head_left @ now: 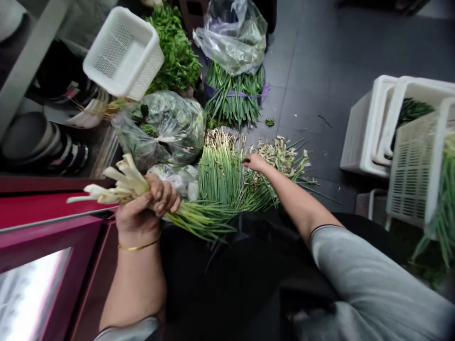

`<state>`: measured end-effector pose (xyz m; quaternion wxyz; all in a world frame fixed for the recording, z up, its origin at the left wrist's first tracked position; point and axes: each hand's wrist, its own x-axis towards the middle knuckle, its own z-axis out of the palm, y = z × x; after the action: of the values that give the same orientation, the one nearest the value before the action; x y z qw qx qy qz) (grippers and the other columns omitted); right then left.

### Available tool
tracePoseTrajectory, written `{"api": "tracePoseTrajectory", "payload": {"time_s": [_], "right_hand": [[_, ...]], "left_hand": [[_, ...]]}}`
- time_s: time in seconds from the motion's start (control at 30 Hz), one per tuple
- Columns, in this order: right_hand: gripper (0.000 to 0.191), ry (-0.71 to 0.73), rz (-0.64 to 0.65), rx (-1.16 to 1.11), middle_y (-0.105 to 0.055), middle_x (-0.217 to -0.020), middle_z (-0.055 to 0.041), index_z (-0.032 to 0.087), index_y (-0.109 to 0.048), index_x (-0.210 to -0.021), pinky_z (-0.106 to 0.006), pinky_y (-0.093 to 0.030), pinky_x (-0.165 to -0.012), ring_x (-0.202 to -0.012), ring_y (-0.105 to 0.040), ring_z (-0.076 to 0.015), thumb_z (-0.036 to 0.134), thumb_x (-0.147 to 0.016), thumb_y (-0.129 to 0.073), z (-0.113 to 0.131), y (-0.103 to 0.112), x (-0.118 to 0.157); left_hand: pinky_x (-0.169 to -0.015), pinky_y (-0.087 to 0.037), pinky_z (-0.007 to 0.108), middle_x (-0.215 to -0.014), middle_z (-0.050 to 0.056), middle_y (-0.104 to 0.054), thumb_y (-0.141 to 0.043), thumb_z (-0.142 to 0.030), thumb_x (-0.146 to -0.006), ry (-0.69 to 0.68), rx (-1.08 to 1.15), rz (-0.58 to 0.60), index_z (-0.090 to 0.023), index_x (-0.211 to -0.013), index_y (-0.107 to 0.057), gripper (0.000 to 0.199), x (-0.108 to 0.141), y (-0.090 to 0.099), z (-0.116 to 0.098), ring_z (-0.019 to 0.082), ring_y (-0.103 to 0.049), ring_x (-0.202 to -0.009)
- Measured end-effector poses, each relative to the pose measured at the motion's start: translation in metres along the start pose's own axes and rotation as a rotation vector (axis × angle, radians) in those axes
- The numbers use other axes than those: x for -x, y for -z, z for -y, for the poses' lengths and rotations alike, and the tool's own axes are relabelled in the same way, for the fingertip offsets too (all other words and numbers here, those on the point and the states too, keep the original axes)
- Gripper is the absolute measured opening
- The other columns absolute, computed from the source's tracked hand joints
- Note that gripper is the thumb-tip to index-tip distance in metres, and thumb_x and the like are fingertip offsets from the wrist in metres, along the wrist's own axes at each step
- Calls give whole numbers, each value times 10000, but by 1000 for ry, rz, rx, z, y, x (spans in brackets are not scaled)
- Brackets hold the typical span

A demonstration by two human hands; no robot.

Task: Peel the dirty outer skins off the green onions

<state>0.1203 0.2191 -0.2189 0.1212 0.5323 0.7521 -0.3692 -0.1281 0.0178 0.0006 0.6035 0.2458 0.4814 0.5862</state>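
My left hand (151,199) is wrapped round a bunch of green onions (201,215). Their pale root ends stick out to the left, and the thin green leaves trail to the right. Below it on the floor lies a row of green onions (218,173), roots pointing away from me. My right hand (254,162) hangs at the right edge of that row, fingers curled together; whatever is between them is too small to make out. Beside it spreads a heap of peeled skins and trimmings (279,154), with loose green leaves.
A clear bag of greens (170,125), a white basket (122,52) and leafy herbs (174,52) lie at the far left. Beyond the row stands a plastic-wrapped bundle of green onions (232,94). White crates (369,123) stand on the right; shelved bowls (28,135) are at left.
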Motion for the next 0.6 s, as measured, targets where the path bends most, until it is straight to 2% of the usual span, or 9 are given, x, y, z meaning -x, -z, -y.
{"api": "tracePoseTrajectory", "payload": {"time_s": [0.13,0.23,0.37,0.43,0.53,0.6], "right_hand": [[233,-123,26,-49,-715,-1143,-118,163,-747,-1034,-248,-457,-880,-1078,-647,-233,267,-858,-634,2,-46,-50],[312,-264,-1,-112,-692,-1178,-162,118,-706,-1116,-243,-465,-856,-1086,-647,-232,299,-908,-560,-13,-64,-88],[414,-455,-23,-211,-660,-1204,-231,52,-652,-1178,-272,-480,-840,-1094,-646,-257,349,-926,-512,-32,-74,-137],[421,-518,-32,-264,-654,-1205,-247,50,-653,-1164,-292,-482,-844,-1096,-643,-270,364,-913,-529,-38,-76,-153],[368,-538,-78,-352,-658,-1200,-234,75,-673,-1111,-296,-472,-867,-1111,-633,-265,345,-888,-561,-43,-75,-158],[310,-498,-127,-423,-687,-1156,-193,101,-688,-1055,-283,-467,-878,-1094,-636,-241,323,-864,-585,-43,-70,-149]], "left_hand": [[-474,-359,291,-488,-38,-373,-797,-371,-651,152,-8,-154,-229,-667,-614,233,-23,19,16,98,-335,-436],[-482,-363,298,-541,-24,-411,-761,-352,-700,269,-61,-236,-242,-766,-653,168,-38,28,32,109,-358,-469],[-446,-352,317,-533,-11,-408,-744,-402,-702,332,-116,-307,-277,-794,-677,169,-45,36,38,122,-343,-448],[-445,-373,337,-527,-1,-419,-741,-411,-702,386,-140,-328,-288,-785,-680,161,-44,39,36,134,-362,-450],[-446,-402,355,-553,16,-466,-757,-401,-684,420,-164,-341,-287,-787,-682,170,-44,42,34,149,-400,-468],[-442,-407,344,-579,19,-491,-751,-406,-689,407,-169,-290,-283,-796,-681,177,-45,42,36,146,-414,-474]]}}
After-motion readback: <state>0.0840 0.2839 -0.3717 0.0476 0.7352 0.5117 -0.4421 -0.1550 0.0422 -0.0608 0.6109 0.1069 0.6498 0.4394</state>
